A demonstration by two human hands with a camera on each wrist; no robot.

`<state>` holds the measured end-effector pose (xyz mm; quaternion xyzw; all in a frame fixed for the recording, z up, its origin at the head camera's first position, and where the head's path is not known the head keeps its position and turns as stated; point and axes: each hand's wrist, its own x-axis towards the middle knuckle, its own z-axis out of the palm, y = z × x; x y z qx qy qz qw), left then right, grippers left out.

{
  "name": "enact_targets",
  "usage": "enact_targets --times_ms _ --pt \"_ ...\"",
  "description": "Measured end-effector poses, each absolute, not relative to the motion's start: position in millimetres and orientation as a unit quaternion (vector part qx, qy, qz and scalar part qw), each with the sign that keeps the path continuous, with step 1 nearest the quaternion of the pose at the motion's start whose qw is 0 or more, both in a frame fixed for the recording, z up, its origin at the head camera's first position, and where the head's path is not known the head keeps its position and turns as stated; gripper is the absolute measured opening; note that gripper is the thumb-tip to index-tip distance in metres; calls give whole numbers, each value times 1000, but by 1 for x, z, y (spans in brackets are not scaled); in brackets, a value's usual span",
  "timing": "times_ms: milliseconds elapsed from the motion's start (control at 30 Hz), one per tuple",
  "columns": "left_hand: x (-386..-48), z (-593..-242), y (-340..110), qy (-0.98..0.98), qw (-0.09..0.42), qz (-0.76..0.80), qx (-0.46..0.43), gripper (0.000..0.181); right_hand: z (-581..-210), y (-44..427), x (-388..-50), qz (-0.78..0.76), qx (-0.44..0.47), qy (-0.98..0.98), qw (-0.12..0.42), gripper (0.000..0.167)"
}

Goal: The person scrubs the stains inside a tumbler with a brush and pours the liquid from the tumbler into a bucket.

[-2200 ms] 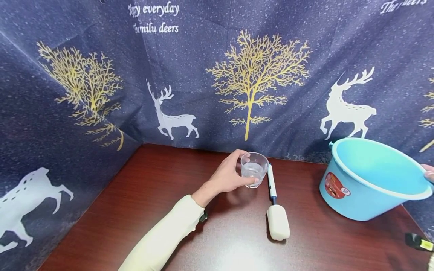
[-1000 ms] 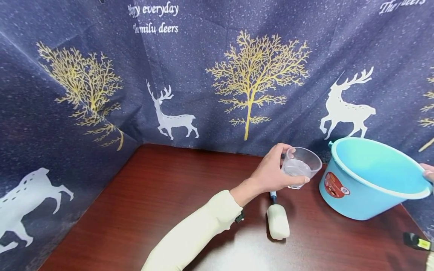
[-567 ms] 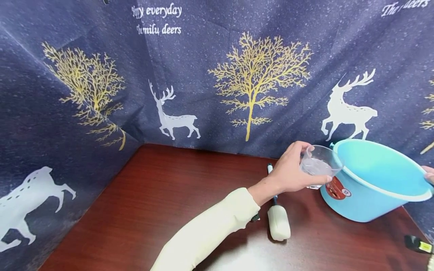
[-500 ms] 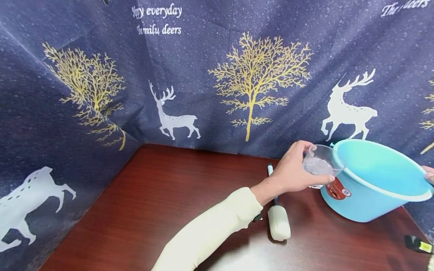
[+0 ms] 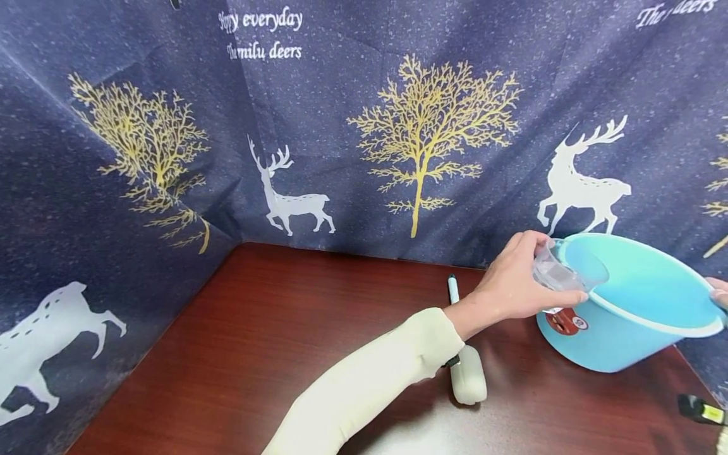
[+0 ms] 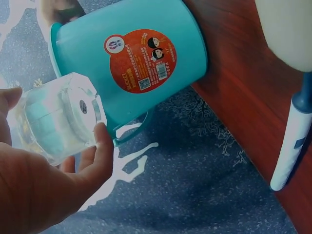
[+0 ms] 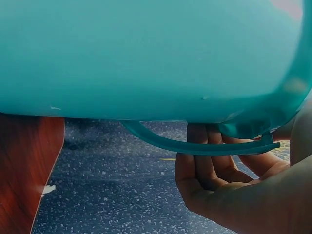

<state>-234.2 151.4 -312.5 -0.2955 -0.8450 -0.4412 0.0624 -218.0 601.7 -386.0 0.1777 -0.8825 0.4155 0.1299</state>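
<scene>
A clear glass [image 5: 560, 276] with some clear liquid in it tips to the right, its mouth over the near-left rim of a light blue bucket [image 5: 617, 338]. My left hand [image 5: 512, 281] grips it, thumb on one side and fingers on the other; the left wrist view shows the thick glass base [image 6: 85, 107] toward the bucket's red label [image 6: 144, 61]. At the far right edge, my right hand [image 5: 720, 292] holds the bucket's rim. In the right wrist view its fingers [image 7: 202, 168] press the wall behind the bucket handle [image 7: 190, 147]; the thumb is hidden.
A sponge brush lies on the dark red table [image 5: 273, 328], its white head [image 5: 469, 379] partly behind the left sleeve [image 5: 375, 385] and its white-blue handle [image 6: 292, 146] toward the back. Blue printed cloth [image 5: 318, 114] hangs behind and left of the table.
My left hand has carried the glass rightward, from beside the brush to the bucket's rim, and the glass has tilted further right. The right hand and bucket hold almost still.
</scene>
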Motion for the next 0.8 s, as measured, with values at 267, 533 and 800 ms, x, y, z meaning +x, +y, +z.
enact_targets --times_ms 267,533,800 --pt "-234 -309 158 -863 79 -400 -297 79 -393 599 -219 425 168 -873 173 46" --pt "-234 -304 159 -868 83 -389 -298 80 -392 584 -219 478 198 -831 206 65" --pt "-236 -303 161 -874 89 -375 -294 81 -409 593 -228 490 179 -810 268 71"
